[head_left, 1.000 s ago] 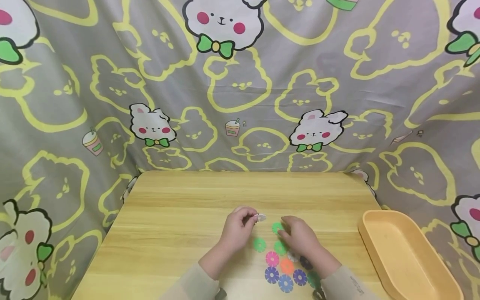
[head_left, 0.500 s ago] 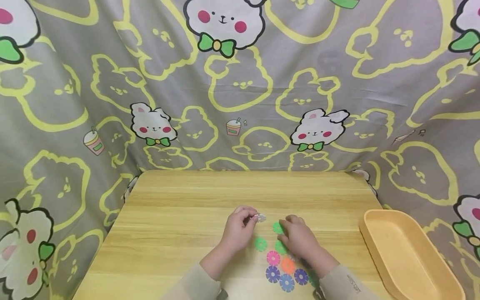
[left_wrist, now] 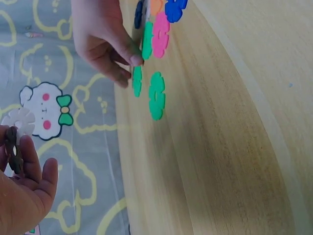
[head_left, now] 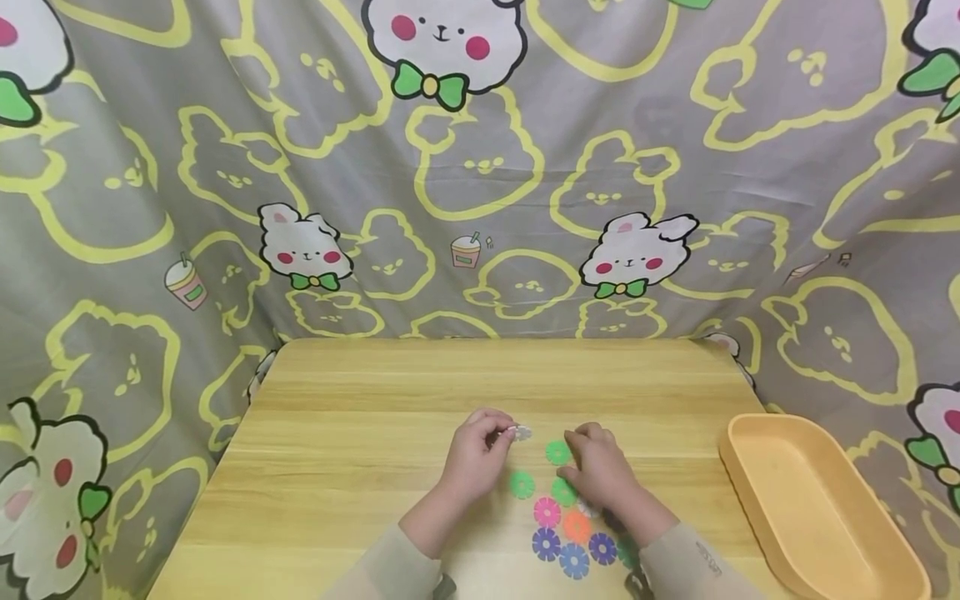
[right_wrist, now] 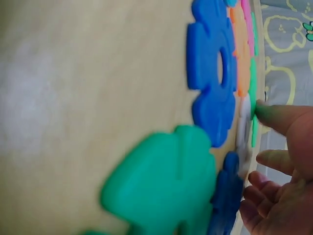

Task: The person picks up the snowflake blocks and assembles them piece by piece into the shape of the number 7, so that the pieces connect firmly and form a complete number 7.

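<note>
My left hand (head_left: pixel 477 454) pinches a white notched snowflake disc (head_left: pixel 521 432) above the table. In the left wrist view, that white disc (left_wrist: pixel 20 120) meets a dark grey-brown disc (left_wrist: pixel 13 151) seen edge-on, also between the fingers. The right hand (head_left: pixel 602 468) is low over the table with bent, spread fingers. Its fingertips are beside the far green disc (head_left: pixel 557 452), and its thumb (right_wrist: pixel 268 115) is right at the edge of another green disc (head_left: pixel 564 492). A third green disc (head_left: pixel 522 484) lies flat between the hands.
Nearer the body lie pink (head_left: pixel 547 512), orange (head_left: pixel 577 527), blue (head_left: pixel 574 561) and several other discs, some partly under the right forearm. A yellow-orange tray (head_left: pixel 813 492) stands at the table's right side. Patterned grey cloth (head_left: pixel 480 192) hangs behind the wooden table (head_left: pixel 360 467).
The right fingers have drawn back slightly, so more of the far green disc shows. My left hand keeps its pinch in nearly the same place.
</note>
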Demonstrator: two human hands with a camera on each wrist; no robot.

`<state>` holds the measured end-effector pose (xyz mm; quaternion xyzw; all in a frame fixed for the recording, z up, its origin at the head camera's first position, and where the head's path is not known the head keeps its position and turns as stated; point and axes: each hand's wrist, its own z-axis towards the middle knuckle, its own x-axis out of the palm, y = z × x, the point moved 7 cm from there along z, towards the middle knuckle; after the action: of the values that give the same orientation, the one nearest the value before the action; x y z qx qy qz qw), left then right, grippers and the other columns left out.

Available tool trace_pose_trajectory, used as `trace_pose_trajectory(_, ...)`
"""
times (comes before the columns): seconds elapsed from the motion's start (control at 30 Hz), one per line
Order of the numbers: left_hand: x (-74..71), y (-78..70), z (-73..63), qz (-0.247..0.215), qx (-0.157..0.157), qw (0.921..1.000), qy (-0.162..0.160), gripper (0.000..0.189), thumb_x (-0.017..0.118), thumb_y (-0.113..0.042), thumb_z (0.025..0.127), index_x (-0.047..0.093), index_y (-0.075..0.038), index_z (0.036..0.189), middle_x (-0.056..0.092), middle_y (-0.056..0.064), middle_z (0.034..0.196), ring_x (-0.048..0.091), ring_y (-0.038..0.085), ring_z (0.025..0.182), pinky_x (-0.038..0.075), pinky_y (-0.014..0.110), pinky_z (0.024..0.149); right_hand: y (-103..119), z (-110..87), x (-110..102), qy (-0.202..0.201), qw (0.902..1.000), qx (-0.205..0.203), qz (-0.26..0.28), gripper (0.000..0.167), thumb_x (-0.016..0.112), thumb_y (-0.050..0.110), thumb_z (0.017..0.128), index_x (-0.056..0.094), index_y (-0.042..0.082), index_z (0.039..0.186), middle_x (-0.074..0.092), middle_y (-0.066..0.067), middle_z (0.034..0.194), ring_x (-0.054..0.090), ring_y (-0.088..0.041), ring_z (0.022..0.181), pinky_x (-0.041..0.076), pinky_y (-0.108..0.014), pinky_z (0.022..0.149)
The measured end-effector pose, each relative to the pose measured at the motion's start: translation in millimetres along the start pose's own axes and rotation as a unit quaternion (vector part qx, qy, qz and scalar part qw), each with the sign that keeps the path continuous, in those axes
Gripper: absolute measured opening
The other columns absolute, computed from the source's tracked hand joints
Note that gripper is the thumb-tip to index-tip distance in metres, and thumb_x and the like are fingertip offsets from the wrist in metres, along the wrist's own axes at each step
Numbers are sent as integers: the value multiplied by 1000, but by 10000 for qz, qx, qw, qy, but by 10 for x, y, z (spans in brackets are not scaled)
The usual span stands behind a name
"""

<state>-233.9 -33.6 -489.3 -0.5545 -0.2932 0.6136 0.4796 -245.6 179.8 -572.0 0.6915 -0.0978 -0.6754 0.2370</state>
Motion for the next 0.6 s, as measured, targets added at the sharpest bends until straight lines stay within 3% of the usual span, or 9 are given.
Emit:
trace_pose_trajectory(0.2,0,-17,-4,-6,9,10000,34,8,68,-5,102,76,-3,103,68,2,113,64,14,94,58,25,81,-27,29,31,-47,9997,184,123,68,87,38,88,66,-3,138,57,-19,129,51,-38,117,49,-55,99)
trace_pose_trajectory(0.4,7,-35,-9,-36,28,10000,36,8,68,-5,102,76,-3,103,67,2,113,64,15,95,58,26,82,-27,34,48,-159,9984,411,342,56,89,33,86,73,5,132,55,-18,128,49,-35,113,44,-53,92)
trace_pose_trajectory(0.6,18,-51,-7,-40,48,10000,45,8,68,-5,102,76,-3,102,67,3,113,64,15,96,59,26,82,-32,29,31,-203,9973,511,486,48,90,29,85,76,7,126,54,-18,130,48,-38,117,43,-56,96)
